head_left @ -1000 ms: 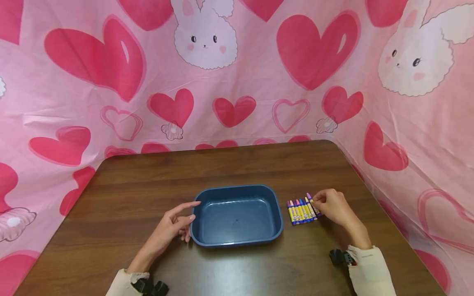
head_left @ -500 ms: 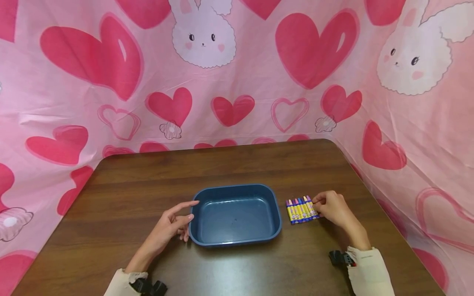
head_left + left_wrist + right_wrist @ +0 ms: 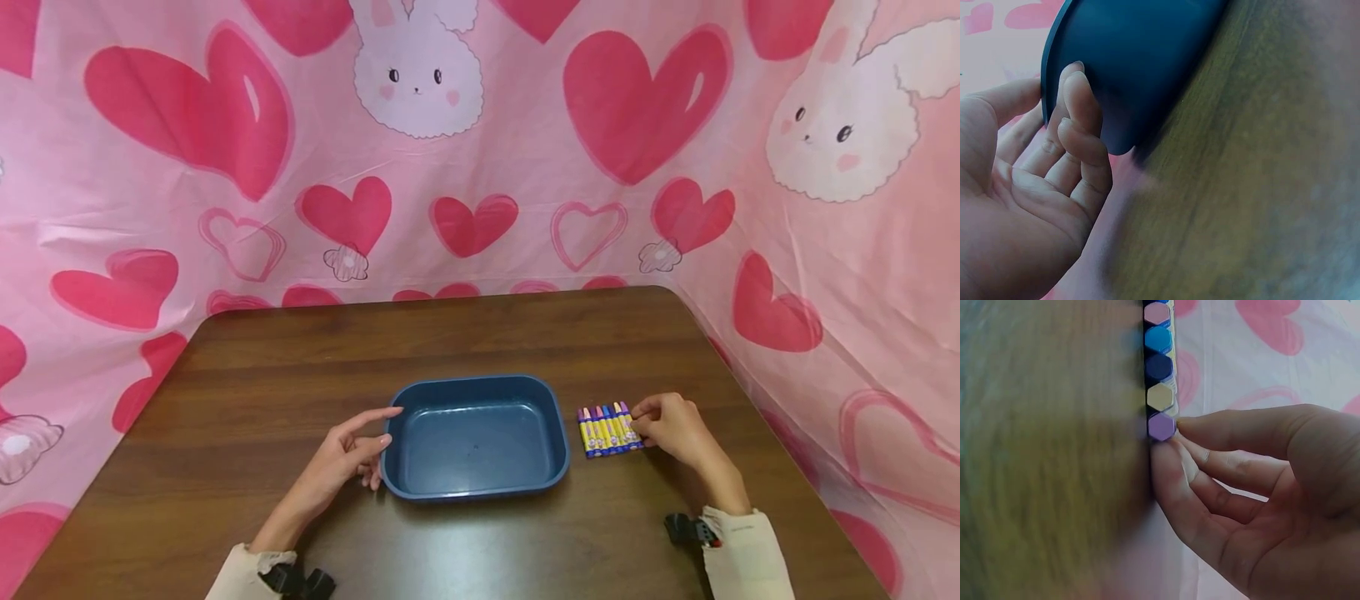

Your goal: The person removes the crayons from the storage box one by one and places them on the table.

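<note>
A row of several crayons (image 3: 606, 433) in yellow and blue wrappers lies side by side on the wooden table, right of a blue plastic tray (image 3: 480, 493). At the row's right end my right hand (image 3: 675, 425) pinches the purple crayon (image 3: 1162, 427) between thumb and forefinger, flush with its cream neighbour. The crayon's far side is hidden by the fingers in the head view. My left hand (image 3: 341, 458) holds the tray's left end. In the left wrist view its thumb reaches over the rim, and other fingers curl against the outer wall (image 3: 1141, 69).
The brown wooden table (image 3: 315, 350) extends around the tray on all sides. A pink cloth with hearts and rabbits (image 3: 480, 183) hangs behind and to both sides. A black wrist camera (image 3: 690, 529) sits on each cuff.
The purple crayon, slanted and sticking out a second ago, now lies in line with the row. My right hand has shifted slightly down and left; my left hand stays at the tray.
</note>
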The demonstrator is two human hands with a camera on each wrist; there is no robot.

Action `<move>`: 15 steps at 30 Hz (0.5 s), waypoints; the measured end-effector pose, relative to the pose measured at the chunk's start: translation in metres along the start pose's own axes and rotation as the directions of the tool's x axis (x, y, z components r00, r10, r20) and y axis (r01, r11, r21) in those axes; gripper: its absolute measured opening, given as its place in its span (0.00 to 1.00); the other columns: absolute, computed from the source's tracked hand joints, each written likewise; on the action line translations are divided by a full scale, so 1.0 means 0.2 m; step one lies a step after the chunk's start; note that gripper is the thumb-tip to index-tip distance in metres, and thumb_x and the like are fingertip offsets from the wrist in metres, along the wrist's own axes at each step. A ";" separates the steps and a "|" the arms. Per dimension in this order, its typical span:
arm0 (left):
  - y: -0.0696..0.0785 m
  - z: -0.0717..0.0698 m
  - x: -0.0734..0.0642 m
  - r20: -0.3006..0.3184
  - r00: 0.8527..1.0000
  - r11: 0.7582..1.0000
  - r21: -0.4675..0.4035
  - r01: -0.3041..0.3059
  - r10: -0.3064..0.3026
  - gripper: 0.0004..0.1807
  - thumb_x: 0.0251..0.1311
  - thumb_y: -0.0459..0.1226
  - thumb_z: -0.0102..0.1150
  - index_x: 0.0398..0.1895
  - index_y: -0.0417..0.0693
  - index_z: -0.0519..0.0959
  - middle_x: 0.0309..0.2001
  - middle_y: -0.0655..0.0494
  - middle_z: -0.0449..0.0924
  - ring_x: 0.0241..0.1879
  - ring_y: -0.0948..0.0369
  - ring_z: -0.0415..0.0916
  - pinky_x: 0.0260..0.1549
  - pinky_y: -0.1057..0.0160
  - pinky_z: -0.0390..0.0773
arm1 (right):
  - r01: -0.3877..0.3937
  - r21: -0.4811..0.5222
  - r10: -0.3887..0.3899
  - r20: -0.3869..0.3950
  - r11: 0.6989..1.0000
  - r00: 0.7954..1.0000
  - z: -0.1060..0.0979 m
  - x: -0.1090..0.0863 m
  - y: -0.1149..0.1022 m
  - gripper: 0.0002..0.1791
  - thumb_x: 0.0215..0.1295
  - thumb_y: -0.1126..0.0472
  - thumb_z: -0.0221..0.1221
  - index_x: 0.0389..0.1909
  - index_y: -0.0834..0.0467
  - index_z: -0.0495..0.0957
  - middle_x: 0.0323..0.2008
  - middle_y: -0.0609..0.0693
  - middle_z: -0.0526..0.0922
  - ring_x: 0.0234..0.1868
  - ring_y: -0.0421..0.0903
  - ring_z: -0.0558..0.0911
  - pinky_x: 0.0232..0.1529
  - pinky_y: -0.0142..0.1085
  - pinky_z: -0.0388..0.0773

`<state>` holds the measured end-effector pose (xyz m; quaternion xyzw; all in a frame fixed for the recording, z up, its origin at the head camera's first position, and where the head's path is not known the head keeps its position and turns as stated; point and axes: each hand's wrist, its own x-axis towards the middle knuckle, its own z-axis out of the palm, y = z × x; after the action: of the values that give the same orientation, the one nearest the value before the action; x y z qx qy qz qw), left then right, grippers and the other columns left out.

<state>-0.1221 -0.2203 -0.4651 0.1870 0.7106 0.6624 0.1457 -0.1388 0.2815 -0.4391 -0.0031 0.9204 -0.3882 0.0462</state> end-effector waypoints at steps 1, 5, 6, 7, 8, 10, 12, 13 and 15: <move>0.00 0.00 0.00 0.001 1.000 1.000 0.001 -0.002 0.002 0.25 0.74 0.33 0.50 0.72 0.40 0.64 0.20 0.35 0.76 0.17 0.50 0.76 0.17 0.59 0.76 | -0.003 0.013 0.003 0.000 1.000 1.000 0.00 0.00 0.00 0.09 0.59 0.68 0.66 0.37 0.71 0.83 0.28 0.55 0.85 0.24 0.46 0.84 0.26 0.38 0.83; 0.00 0.01 0.01 -0.007 1.000 1.000 0.010 -0.006 0.006 0.25 0.74 0.34 0.50 0.72 0.40 0.65 0.20 0.35 0.76 0.17 0.50 0.76 0.17 0.59 0.77 | -0.002 0.066 0.001 0.010 0.998 1.000 -0.02 0.01 0.03 0.10 0.62 0.66 0.66 0.38 0.72 0.83 0.31 0.59 0.86 0.26 0.48 0.85 0.27 0.39 0.84; 0.00 0.01 0.02 -0.007 1.000 1.000 0.010 -0.007 0.007 0.25 0.74 0.34 0.51 0.72 0.40 0.65 0.20 0.35 0.76 0.17 0.49 0.76 0.17 0.59 0.77 | -0.009 0.077 0.007 0.016 0.997 1.000 -0.03 0.01 0.04 0.10 0.63 0.66 0.65 0.38 0.72 0.82 0.32 0.59 0.86 0.26 0.48 0.86 0.28 0.39 0.84; -0.01 0.01 0.02 -0.006 1.000 1.000 0.009 -0.008 0.008 0.25 0.74 0.34 0.51 0.71 0.39 0.65 0.20 0.35 0.76 0.17 0.49 0.76 0.17 0.59 0.76 | -0.015 0.088 0.013 0.022 0.996 1.000 -0.03 0.01 0.05 0.11 0.64 0.65 0.65 0.38 0.72 0.82 0.33 0.60 0.86 0.27 0.48 0.86 0.29 0.39 0.84; -0.01 0.02 0.02 -0.005 1.000 1.000 0.011 -0.008 0.008 0.25 0.74 0.34 0.51 0.71 0.39 0.65 0.20 0.35 0.76 0.17 0.48 0.76 0.17 0.59 0.77 | -0.022 0.098 0.019 0.028 0.995 0.999 -0.02 0.01 0.07 0.11 0.64 0.65 0.64 0.39 0.72 0.82 0.34 0.60 0.86 0.28 0.48 0.86 0.30 0.39 0.84; -0.02 0.02 0.02 -0.003 1.000 1.000 0.013 -0.005 0.005 0.25 0.74 0.34 0.51 0.71 0.39 0.65 0.20 0.35 0.76 0.17 0.47 0.76 0.17 0.59 0.77 | -0.038 0.108 0.034 0.043 0.993 0.999 -0.02 0.01 0.09 0.11 0.66 0.65 0.63 0.39 0.72 0.82 0.35 0.60 0.86 0.29 0.48 0.86 0.31 0.39 0.84; -0.03 0.03 0.02 -0.005 1.000 1.000 0.015 0.007 -0.006 0.25 0.74 0.35 0.51 0.72 0.41 0.65 0.21 0.35 0.76 0.18 0.47 0.77 0.18 0.59 0.78 | -0.058 0.117 0.052 0.053 0.991 0.997 -0.01 0.00 0.11 0.10 0.67 0.65 0.62 0.40 0.71 0.82 0.36 0.60 0.86 0.30 0.48 0.86 0.32 0.38 0.84; -0.04 0.03 0.02 -0.007 1.000 1.000 0.016 0.011 -0.011 0.25 0.74 0.35 0.51 0.72 0.42 0.65 0.21 0.35 0.76 0.18 0.47 0.78 0.19 0.59 0.79 | -0.060 0.119 0.054 0.058 0.991 0.997 -0.01 0.00 0.12 0.11 0.67 0.65 0.62 0.41 0.71 0.82 0.36 0.60 0.86 0.31 0.48 0.86 0.32 0.39 0.84; -0.04 0.04 0.02 -0.019 1.000 1.000 0.015 0.016 -0.015 0.25 0.74 0.35 0.50 0.72 0.44 0.65 0.21 0.36 0.76 0.18 0.48 0.78 0.19 0.59 0.79 | -0.061 0.124 0.054 0.064 0.990 0.997 -0.01 -0.01 0.13 0.11 0.67 0.65 0.61 0.41 0.72 0.82 0.37 0.60 0.86 0.32 0.49 0.86 0.32 0.39 0.84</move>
<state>-0.1229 -0.2110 -0.4741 0.1764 0.7185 0.6575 0.1426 -0.1371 0.3011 -0.4554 0.0147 0.8921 -0.4435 0.0852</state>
